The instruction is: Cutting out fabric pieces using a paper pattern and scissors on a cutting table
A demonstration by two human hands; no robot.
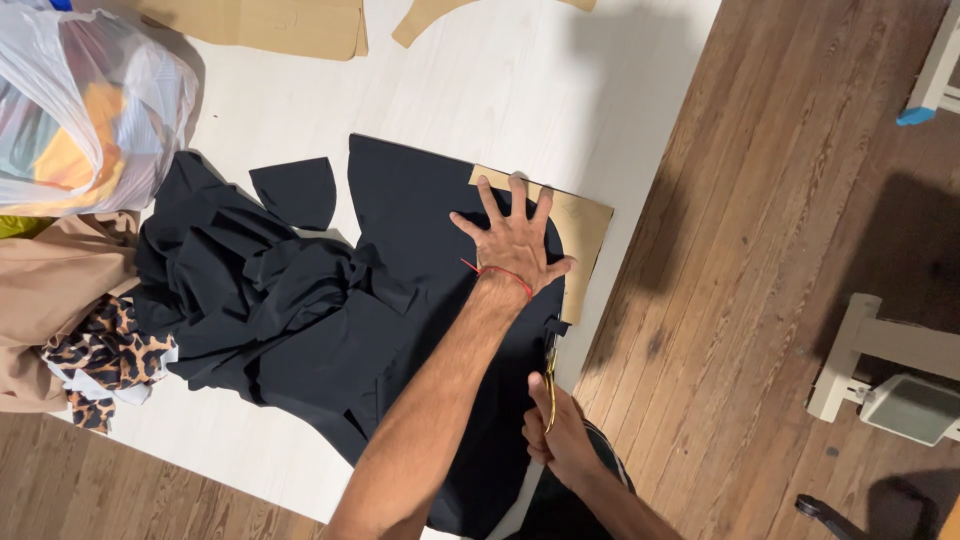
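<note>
Across the middle of the frame, black fabric (400,300) lies on the white table (480,90), bunched at left. The left hand (512,243), fingers splayed flat, pins a cardboard pattern (585,225) onto it. Lower centre, the right hand (560,440) is closed around gold scissors (550,385). If the pattern slips, the cut may wander; bunched folds could snag the blades.

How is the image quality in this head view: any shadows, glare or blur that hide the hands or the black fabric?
Head view: sharp overall, no motion blur. A soft shadow falls across the white table top right. The black fabric is so dark its folds barely read. The left hand is evenly lit; the right hand with the scissors sits in dimmer light. Mild glare on the plastic bag.
</note>
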